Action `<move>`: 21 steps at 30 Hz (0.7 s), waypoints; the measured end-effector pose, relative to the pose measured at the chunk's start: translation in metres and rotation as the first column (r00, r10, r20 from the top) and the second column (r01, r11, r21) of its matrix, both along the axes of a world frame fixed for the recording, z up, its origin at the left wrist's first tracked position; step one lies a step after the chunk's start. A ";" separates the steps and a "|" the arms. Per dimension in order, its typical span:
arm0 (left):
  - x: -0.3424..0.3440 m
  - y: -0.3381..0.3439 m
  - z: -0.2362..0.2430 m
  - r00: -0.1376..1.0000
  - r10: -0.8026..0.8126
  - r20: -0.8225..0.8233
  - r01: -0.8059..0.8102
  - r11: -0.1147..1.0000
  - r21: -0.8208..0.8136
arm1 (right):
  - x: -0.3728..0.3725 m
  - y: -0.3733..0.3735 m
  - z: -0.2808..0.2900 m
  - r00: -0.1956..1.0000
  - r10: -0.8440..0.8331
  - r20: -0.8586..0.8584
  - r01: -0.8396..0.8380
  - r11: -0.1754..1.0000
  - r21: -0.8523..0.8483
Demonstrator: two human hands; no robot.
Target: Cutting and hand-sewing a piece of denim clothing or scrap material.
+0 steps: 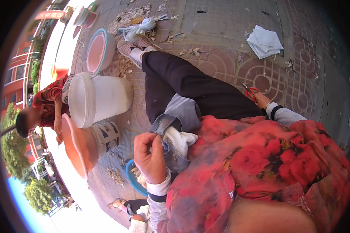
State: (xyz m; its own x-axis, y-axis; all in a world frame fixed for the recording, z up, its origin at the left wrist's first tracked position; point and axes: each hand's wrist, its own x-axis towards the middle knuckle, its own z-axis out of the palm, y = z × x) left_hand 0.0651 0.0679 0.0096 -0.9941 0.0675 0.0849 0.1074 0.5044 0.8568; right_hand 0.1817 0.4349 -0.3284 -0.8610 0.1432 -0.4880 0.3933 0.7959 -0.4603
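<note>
My left hand (pixel 149 159) is closed in a pinch, thumb against finger, at the edge of a bunched grey cloth (pixel 184 110) on my lap. A crumpled white cloth (pixel 179 140) pokes out of the grey folds beside those fingers. Out past my dark trousers, my right hand (pixel 263 100) grips red-handled scissors (pixel 250 92) by the handles. Their metal tips point away from me, and whether the blades are apart is too small to tell.
White squares (pixel 265 41) lie on the paving at upper right. On the left are a white bucket (pixel 109 97), an orange basin (pixel 79 145) on a printed pail (pixel 108 136), a pink basin (pixel 99 51) and a blue-rimmed basin (pixel 134 180). Another person (pixel 48 103) leans by the bucket.
</note>
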 end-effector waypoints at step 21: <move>0.007 -0.010 0.007 0.928 -0.364 0.082 0.368 0.929 -0.045 | 0.002 -0.010 0.001 0.989 0.009 -0.150 0.023 0.977 0.211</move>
State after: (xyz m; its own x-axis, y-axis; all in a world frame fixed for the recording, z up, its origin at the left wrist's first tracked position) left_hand 0.0716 0.0581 0.0162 -0.9027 0.4303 -0.0001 0.2340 0.4910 0.8391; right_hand 0.1834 0.4246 -0.3272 -0.9203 0.2359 -0.3121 0.3391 0.8787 -0.3359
